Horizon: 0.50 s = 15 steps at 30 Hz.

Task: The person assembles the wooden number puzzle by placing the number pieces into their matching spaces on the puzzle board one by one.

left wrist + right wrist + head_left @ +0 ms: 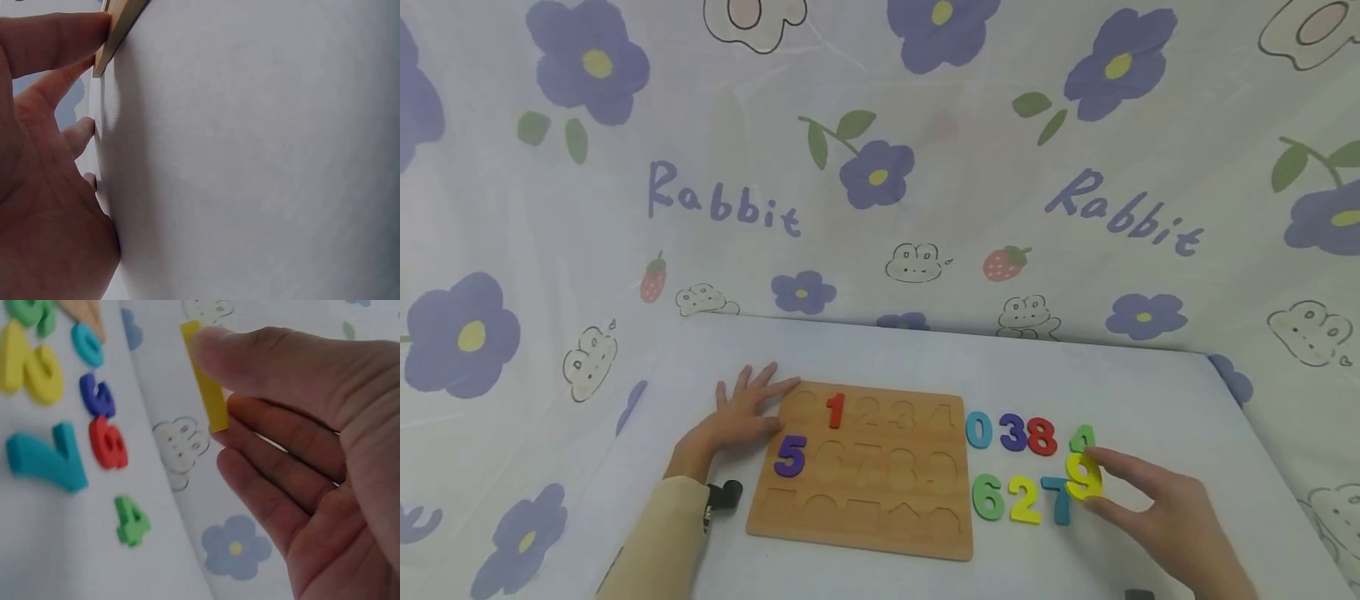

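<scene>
My right hand [1172,504] pinches a yellow number 9 [1083,477] between thumb and fingers. In the right wrist view this yellow piece [207,381] is seen edge-on, held above the table. My left hand [741,421] has its fingers spread at the left edge of the wooden number board [857,543], thumb and index finger touching that edge. A red number 1 [836,410] sits in the board's top row and a purple number 5 [791,456] at the left of the middle row. Bare recesses show elsewhere on the board.
Right of the board lie a light blue 0 [979,430], purple 3 [1013,432], red 8 [1042,437], green 4 [1082,438], green 6 [988,497], yellow 2 [1024,500] and teal 7 [1058,501]. A flowered cloth [955,208] hangs behind the white table [850,350].
</scene>
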Motion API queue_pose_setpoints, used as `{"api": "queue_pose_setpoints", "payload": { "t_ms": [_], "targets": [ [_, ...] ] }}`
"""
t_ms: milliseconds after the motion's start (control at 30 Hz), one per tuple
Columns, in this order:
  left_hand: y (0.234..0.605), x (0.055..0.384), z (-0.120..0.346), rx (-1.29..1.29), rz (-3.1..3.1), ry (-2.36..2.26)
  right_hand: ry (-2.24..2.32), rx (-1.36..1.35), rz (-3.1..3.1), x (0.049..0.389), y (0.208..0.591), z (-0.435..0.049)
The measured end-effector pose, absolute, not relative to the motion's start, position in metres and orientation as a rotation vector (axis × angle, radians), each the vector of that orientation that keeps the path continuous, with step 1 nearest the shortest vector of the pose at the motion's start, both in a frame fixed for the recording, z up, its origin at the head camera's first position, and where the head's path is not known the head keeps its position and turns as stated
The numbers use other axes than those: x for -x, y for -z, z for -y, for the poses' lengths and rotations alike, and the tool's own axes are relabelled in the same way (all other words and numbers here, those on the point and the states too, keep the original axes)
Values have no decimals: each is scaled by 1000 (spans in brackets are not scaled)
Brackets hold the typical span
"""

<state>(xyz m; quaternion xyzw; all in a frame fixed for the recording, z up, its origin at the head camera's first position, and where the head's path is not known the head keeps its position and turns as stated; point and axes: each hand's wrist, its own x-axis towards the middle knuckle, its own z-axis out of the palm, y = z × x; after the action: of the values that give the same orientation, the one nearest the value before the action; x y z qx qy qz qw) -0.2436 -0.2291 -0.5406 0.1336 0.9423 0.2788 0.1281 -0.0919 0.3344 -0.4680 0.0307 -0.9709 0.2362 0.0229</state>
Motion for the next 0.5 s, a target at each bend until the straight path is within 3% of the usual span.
{"api": "queue_pose_setpoints", "payload": {
  "t_ms": [500],
  "targets": [
    [540,243,227,-377,-2744,-835,-868,-251,2870,105,457,-276]
  ]
}}
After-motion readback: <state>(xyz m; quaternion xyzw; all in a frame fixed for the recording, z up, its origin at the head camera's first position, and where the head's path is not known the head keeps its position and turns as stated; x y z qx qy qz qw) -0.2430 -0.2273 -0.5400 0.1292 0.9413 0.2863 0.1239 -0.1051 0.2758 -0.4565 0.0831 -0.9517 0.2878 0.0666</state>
